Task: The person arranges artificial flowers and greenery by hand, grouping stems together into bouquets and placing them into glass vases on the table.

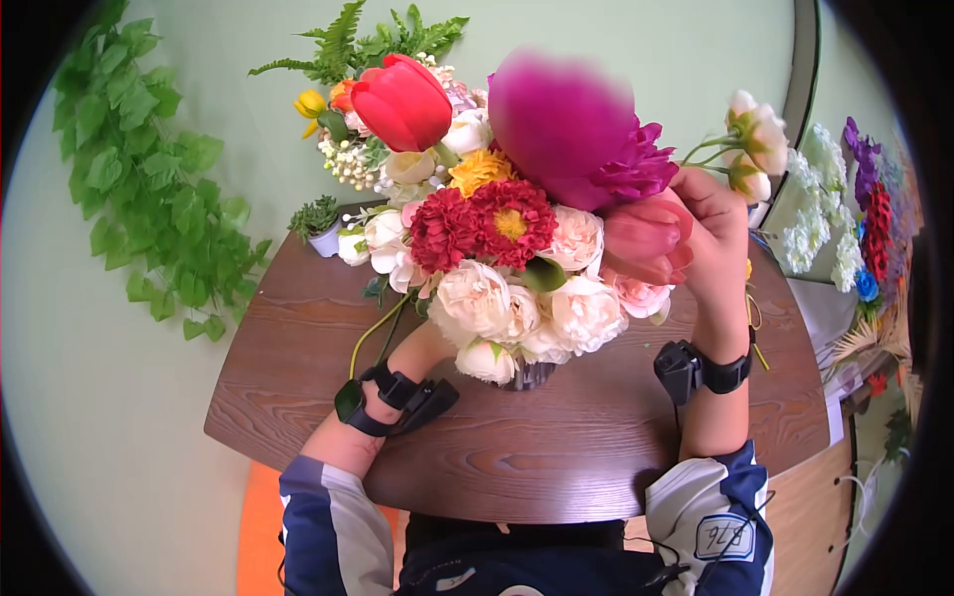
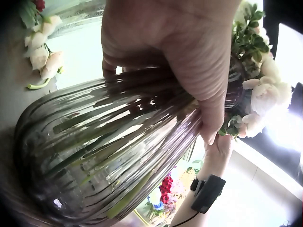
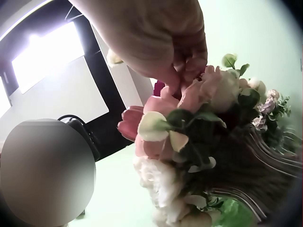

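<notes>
My left hand (image 2: 170, 52) grips the neck of a ribbed clear glass vase (image 2: 99, 146), whose green stems show through the wall. In the head view that hand is hidden under the bouquet. My right hand (image 1: 714, 223) is at the bouquet's right side, fingers curled and pinching a flower stem, mostly hidden by petals. Beside its fingertips are a pink tulip (image 1: 646, 238) and a large magenta flower (image 1: 561, 129). A sprig of cream flowers (image 1: 760, 139) juts out just above this hand. Red flowers (image 1: 512, 223) and pale pink roses (image 1: 472, 298) fill the front.
The vase stands on a dark wooden table (image 1: 517, 447). A small potted succulent (image 1: 318, 223) sits at its back left. Green vines (image 1: 149, 169) hang on the left wall. More flowers (image 1: 874, 228) are at the far right. A yellow-green stem (image 1: 373, 333) lies near the left forearm.
</notes>
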Available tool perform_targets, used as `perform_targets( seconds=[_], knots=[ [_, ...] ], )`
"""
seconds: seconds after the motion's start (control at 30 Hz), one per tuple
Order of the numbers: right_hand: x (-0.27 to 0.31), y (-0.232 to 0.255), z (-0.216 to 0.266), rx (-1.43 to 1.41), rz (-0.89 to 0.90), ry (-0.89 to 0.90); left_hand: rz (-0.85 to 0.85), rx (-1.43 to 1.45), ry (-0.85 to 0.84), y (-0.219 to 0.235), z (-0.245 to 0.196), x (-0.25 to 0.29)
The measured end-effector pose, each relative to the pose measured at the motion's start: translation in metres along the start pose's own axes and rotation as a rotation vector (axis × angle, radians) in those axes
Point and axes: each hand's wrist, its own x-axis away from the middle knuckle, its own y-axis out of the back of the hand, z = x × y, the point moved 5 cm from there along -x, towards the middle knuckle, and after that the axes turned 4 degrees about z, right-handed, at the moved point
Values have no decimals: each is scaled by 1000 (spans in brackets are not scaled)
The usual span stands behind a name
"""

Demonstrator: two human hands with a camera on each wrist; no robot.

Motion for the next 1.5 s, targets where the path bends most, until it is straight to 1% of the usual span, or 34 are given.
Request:
perform_targets(
  seconds=[0.07, 0.13, 0.17, 0.27, 0.3, 0.33, 0.37, 0.4, 0.47, 0.5, 0.53, 0.57, 0.6, 0.63, 0.67, 0.7, 0.73, 0.77, 0.8, 0.87, 0.9, 0.93, 1.0, 1.07, 1.13, 1.17, 1.2, 1.23, 1.27, 1.3, 1.33, 1.4, 1.43, 1.5],
  knots=[
    [1, -2, -4, 42, -11, -18, 4, 11, 7, 0, 2, 8],
    [1, -5, 1, 263, 17, 171, 9, 21, 15, 1, 5, 18],
    [2, -8, 4, 174, 36, 131, 11, 27, 20, 3, 6, 34],
    [7, -11, 11, 80, 70, 107, 16, 43, 32, 0, 11, 17],
    [7, -10, 12, 79, 70, 106, 17, 49, 34, 5, 8, 34],
    [6, -10, 7, -3, 127, 3, 18, 55, 36, 5, 9, 34],
    [6, -10, 2, -85, 184, -102, 19, 61, 39, 6, 11, 52],
    [7, -8, -1, -85, 183, -103, 21, 68, 43, 6, 11, 52],
    [9, -5, -3, 48, 157, 36, 25, 80, 49, 7, 12, 54],
    [9, -3, -5, 47, 156, 36, 26, 85, 51, 7, 11, 54],
    [9, -4, -8, 9, 200, 21, 28, 90, 53, 10, 7, 36],
    [10, -5, -9, -29, 243, 6, 31, 95, 55, 10, 7, 37],
    [11, -6, -9, -29, 241, 7, 33, 99, 57, 7, 10, 34],
    [13, -7, -8, -1, 177, 19, 36, 101, 61, 6, 11, 55],
    [13, -6, -6, 27, 113, 31, 39, 104, 64, 6, 14, 54],
    [12, -7, -2, 27, 111, 33, 42, 107, 66, 3, 13, 58],
    [10, -7, 4, 90, 98, 42, 44, 112, 66, 3, 13, 13],
    [9, -6, 8, 152, 87, 50, 46, 118, 66, 4, 15, 34],
    [7, -6, 7, 153, 89, 51, 47, 124, 65, 3, 14, 32],
    [4, -4, 15, 348, 48, 274, 49, 139, 65, 4, 15, 12],
    [6, -4, 28, 408, -33, 300, 49, 147, 66, 4, 16, 2],
    [8, -3, 33, 408, -30, 299, 48, 157, 67, 5, 17, 3],
    [8, 1, 34, 298, -18, 230, 49, 175, 68, 5, 20, 15],
    [6, 0, 28, 240, -1, 260, 50, 191, 70, 8, 21, 13],
    [5, -8, 21, 200, 106, 186, 53, 204, 78, 10, 20, 11],
    [4, -11, 16, 246, 173, 240, 54, 209, 83, 10, 21, 12],
    [4, -8, 19, 246, 170, 239, 57, 214, 88, 10, 23, 27],
    [5, -10, 26, 350, 265, 271, 59, 218, 91, 11, 19, 46],
    [8, -14, 29, 454, 360, 302, 62, 223, 93, 14, 21, 47],
    [12, -13, 24, 320, 322, 271, 64, 227, 96, 13, 22, 46],
    [12, -12, 25, 319, 321, 272, 65, 232, 98, 13, 23, 48],
    [13, -14, 17, 248, 421, 85, 69, 244, 104, 12, 25, 41],
    [13, -15, 16, 248, 420, 84, 71, 250, 108, 14, 23, 45],
    [13, -19, 0, 86, 381, -150, 75, 261, 115, 15, 22, 34]
  ],
)
